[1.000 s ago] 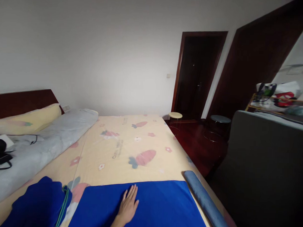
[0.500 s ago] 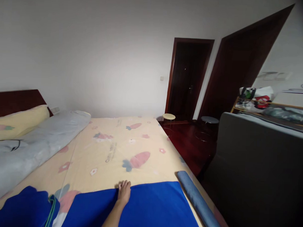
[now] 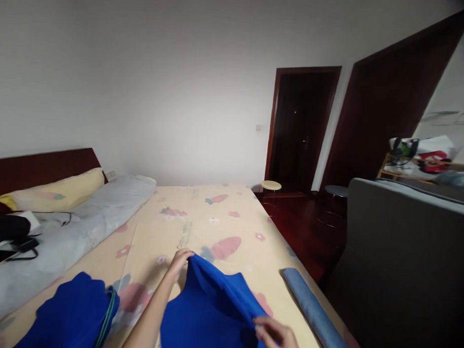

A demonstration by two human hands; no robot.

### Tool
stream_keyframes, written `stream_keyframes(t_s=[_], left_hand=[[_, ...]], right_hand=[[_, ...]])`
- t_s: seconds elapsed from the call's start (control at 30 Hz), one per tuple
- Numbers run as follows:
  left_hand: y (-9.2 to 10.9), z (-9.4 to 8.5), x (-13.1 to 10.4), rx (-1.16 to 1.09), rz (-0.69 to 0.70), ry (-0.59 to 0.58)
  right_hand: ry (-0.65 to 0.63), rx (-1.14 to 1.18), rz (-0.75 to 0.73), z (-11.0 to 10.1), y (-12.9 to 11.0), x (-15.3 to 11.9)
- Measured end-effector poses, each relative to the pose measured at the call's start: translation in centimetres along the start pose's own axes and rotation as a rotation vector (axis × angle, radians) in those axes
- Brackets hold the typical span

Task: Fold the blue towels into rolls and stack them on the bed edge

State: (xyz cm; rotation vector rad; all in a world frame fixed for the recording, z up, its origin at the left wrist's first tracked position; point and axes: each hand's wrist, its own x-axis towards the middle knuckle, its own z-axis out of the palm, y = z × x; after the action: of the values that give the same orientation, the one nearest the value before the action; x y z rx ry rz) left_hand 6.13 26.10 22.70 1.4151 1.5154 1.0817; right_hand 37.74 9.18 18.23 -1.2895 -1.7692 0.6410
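Observation:
A blue cloth (image 3: 208,307) is partly raised over the patterned bed sheet (image 3: 211,221). My left hand (image 3: 180,261) pinches its upper left corner. At the cloth's right edge, my right hand (image 3: 275,335) grips the fabric between thumb and fingers. Another blue bundle with a green cord (image 3: 73,310) lies at the lower left. To the right of my right hand, a rolled blue-grey item (image 3: 313,309) rests along the bed's edge.
A grey cover (image 3: 81,229) and yellow pillow (image 3: 60,191) lie by the dark headboard (image 3: 45,170). Black items (image 3: 11,230) sit on the cover. Beyond the bed are a yellow stool (image 3: 270,185), a second stool (image 3: 336,191) and a dark grey panel (image 3: 400,266).
The cloth's far edge has gone from lying flat to lifted and folded. My left hand now holds a corner, and my right hand has come into view on the cloth. The view has shifted left.

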Motion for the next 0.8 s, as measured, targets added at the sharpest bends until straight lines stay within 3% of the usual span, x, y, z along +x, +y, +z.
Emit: stream_keyframes(t_s=[0.13,0.3,0.5,0.8], left_hand=[[5.5,-5.9,-3.8,-0.318,0.062,0.026],[10.7,-10.0,-8.5,-0.521,0.136,0.082],[14.0,-12.5,-11.7,-0.531,0.202,0.129],[15.4,-13.8,-13.1,-0.422,0.224,0.177]], right_hand=[[0.239,0.247,0.036,-5.8,-3.3,6.2],[0.252,0.433,-0.046,-9.3,-8.5,12.3],[0.243,0.466,-0.115,-10.2,-11.7,15.6],[0.245,0.453,-0.126,-10.8,-13.1,15.7]])
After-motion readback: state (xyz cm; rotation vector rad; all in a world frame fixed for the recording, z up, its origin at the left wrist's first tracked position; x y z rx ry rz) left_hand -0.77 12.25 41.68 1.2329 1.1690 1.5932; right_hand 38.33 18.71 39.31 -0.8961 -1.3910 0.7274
